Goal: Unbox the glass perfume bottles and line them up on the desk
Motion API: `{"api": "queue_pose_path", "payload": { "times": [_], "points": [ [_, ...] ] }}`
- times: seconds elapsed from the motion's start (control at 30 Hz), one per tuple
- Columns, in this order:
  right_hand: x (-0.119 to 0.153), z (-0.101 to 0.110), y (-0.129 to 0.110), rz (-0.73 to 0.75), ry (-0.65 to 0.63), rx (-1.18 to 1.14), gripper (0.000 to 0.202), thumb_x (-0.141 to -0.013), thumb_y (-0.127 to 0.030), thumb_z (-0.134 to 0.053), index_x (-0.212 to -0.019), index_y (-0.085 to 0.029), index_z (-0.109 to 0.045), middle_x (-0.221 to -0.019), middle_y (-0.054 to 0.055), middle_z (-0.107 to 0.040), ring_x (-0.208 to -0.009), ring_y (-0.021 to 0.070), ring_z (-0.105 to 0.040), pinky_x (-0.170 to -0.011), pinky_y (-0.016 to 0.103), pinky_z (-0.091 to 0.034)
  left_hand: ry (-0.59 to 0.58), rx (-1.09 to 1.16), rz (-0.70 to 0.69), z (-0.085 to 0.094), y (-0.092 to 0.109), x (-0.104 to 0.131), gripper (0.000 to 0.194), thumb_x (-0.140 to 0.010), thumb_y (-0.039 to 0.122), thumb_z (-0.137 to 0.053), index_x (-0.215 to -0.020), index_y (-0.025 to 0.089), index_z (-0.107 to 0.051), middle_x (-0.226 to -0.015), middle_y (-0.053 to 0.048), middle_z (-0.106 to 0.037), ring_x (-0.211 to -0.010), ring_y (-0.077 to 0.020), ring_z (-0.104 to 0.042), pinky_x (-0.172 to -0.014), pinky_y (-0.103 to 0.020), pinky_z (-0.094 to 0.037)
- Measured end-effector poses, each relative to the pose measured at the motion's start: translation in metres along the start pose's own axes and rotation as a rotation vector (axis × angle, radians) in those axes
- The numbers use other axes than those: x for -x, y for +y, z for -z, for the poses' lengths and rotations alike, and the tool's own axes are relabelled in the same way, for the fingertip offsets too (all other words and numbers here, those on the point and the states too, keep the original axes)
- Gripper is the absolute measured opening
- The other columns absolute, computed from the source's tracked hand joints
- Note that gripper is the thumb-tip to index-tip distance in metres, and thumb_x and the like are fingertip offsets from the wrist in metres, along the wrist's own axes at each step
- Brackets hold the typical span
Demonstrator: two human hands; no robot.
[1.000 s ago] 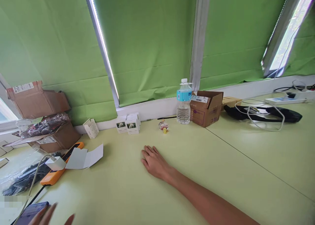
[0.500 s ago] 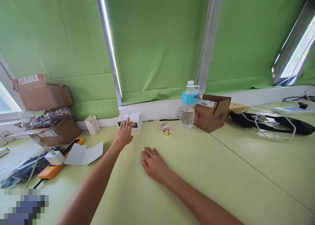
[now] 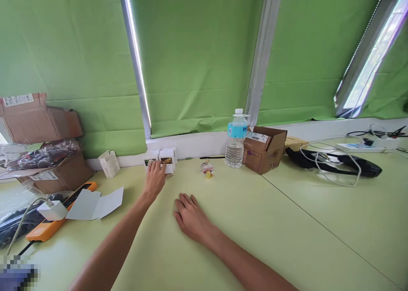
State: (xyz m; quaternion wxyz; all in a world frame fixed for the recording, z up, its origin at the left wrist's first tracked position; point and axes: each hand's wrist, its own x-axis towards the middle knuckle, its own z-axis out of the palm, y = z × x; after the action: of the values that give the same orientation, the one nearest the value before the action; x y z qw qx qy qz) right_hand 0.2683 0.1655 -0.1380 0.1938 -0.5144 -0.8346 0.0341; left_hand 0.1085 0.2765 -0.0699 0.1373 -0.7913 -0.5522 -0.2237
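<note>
My left hand (image 3: 155,177) reaches to two small stacks of picture cards near the wall. Its slightly bent fingers lie at the front of the left card stack (image 3: 151,156), partly hiding it; whether they pinch a card is not visible. Beside them, the right card stack (image 3: 166,160) has a dark picture with yellow flowers on top. My right hand (image 3: 193,218) rests flat on the table, fingers stretched out, holding nothing. Beyond it stands a small clear glass perfume bottle (image 3: 207,166), with a gold cap (image 3: 208,175) in front.
A water bottle (image 3: 235,142) and an open cardboard box (image 3: 264,151) stand back right, near a black strap-like item (image 3: 363,165) with white cables. Left are a small white box (image 3: 109,163), folded white paper (image 3: 95,204), an orange power strip (image 3: 44,230) and stacked cartons (image 3: 41,121).
My left hand has drawn slightly back and left, its fingers more bent, uncovering the right card stack. My right hand stays flat on the table. The view has turned a little right.
</note>
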Motion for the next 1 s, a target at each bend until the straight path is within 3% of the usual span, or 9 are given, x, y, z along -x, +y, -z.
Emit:
{"api": "queue_pose_path", "payload": {
  "times": [0.13, 0.27, 0.37, 0.47, 0.6, 0.7, 0.8, 0.93, 1.0],
  "points": [
    [-0.001, 0.001, -0.003, -0.022, 0.021, -0.007, 0.046, -0.096, -0.030, -0.039, -0.137, -0.010, -0.045, -0.146, 0.019, -0.040, -0.138, 0.0307, -0.032, -0.113, 0.049, -0.024, -0.019, 0.108, 0.025, 0.015, 0.014, 0.037, 0.026, -0.089, 0.022, -0.050, -0.114, 0.025, -0.058, -0.113, -0.008, -0.064, -0.109, -0.0265, -0.055, -0.091, -0.037, -0.043],
    [0.000, 0.000, -0.011, -0.068, 0.115, -0.046, 0.061, -0.090, -0.024, -0.044, -0.145, -0.003, -0.028, -0.147, 0.022, -0.038, -0.135, 0.0315, -0.036, -0.111, 0.045, -0.030, -0.002, 0.266, 0.109, 0.033, 0.033, 0.072, 0.024, -0.090, 0.035, -0.050, -0.111, 0.028, -0.058, -0.115, -0.004, -0.064, -0.107, -0.0251, -0.056, -0.085, -0.035, -0.045],
    [0.003, 0.002, -0.019, -0.047, 0.179, -0.208, 0.065, -0.088, -0.021, -0.044, -0.148, -0.007, -0.022, -0.144, 0.018, -0.042, -0.126, 0.0283, -0.047, -0.102, 0.040, -0.040, -0.027, 0.412, 0.191, 0.043, 0.038, 0.085, 0.033, -0.089, 0.041, -0.049, -0.118, 0.026, -0.054, -0.120, -0.004, -0.061, -0.096, -0.0224, -0.061, -0.078, -0.033, -0.048],
    [0.005, 0.010, -0.024, -0.025, 0.193, -0.453, 0.066, -0.090, -0.023, -0.044, -0.150, -0.015, -0.018, -0.142, 0.014, -0.046, -0.121, 0.0274, -0.051, -0.096, 0.040, -0.045, -0.109, 0.564, 0.201, 0.050, 0.031, 0.088, 0.049, -0.088, 0.042, -0.050, -0.133, 0.023, -0.044, -0.125, -0.006, -0.060, -0.082, -0.0171, -0.064, -0.072, -0.030, -0.051],
    [0.002, 0.021, -0.027, 0.028, 0.169, -0.842, 0.050, -0.099, -0.037, -0.036, -0.146, -0.024, -0.034, -0.131, 0.008, -0.057, -0.112, 0.0246, -0.057, -0.096, 0.040, -0.045, -0.338, 0.951, 0.098, 0.057, 0.010, 0.089, 0.066, -0.082, 0.051, -0.058, -0.139, 0.022, -0.039, -0.119, -0.006, -0.063, -0.097, -0.0200, -0.062, -0.080, -0.030, -0.051],
    [-0.001, 0.029, -0.029, -0.040, 0.164, -1.075, 0.049, -0.099, -0.049, -0.032, -0.136, -0.022, -0.050, -0.124, 0.008, -0.061, -0.102, 0.0231, -0.061, -0.092, 0.039, -0.048, -0.467, 1.100, 0.048, 0.059, -0.001, 0.094, 0.073, -0.074, 0.051, -0.069, -0.137, 0.026, -0.041, -0.125, -0.007, -0.058, -0.083, -0.0168, -0.061, -0.073, -0.031, -0.050],
    [-0.003, 0.038, -0.029, -0.090, 0.061, -1.228, 0.051, -0.094, -0.054, -0.045, -0.132, -0.021, -0.054, -0.113, 0.008, -0.065, -0.093, 0.0223, -0.062, -0.082, 0.036, -0.053, -0.407, 0.993, 0.090, 0.056, -0.001, 0.101, 0.080, -0.070, 0.053, -0.073, -0.138, 0.027, -0.040, -0.125, -0.007, -0.057, -0.077, -0.0160, -0.059, -0.070, -0.032, -0.050],
    [-0.005, 0.054, -0.028, -0.169, -0.088, -1.307, 0.047, -0.088, -0.051, -0.055, -0.121, -0.019, -0.060, -0.095, 0.005, -0.066, -0.078, 0.0199, -0.063, -0.067, 0.033, -0.056, -0.158, 0.765, 0.078, 0.048, 0.008, 0.106, 0.084, -0.063, 0.052, -0.078, -0.135, 0.023, -0.044, -0.125, -0.009, -0.056, -0.114, -0.0286, -0.051, -0.095, -0.042, -0.043],
    [-0.006, 0.061, -0.028, -0.209, -0.128, -1.301, 0.043, -0.085, -0.048, -0.057, -0.116, -0.018, -0.063, -0.089, 0.004, -0.065, -0.073, 0.0187, -0.062, -0.063, 0.032, -0.057, -0.120, 0.731, 0.056, 0.046, 0.014, 0.108, 0.081, -0.064, 0.049, -0.077, -0.133, 0.023, -0.045, -0.127, -0.009, -0.054, -0.121, -0.0290, -0.046, -0.100, -0.043, -0.040]
  ]
}}
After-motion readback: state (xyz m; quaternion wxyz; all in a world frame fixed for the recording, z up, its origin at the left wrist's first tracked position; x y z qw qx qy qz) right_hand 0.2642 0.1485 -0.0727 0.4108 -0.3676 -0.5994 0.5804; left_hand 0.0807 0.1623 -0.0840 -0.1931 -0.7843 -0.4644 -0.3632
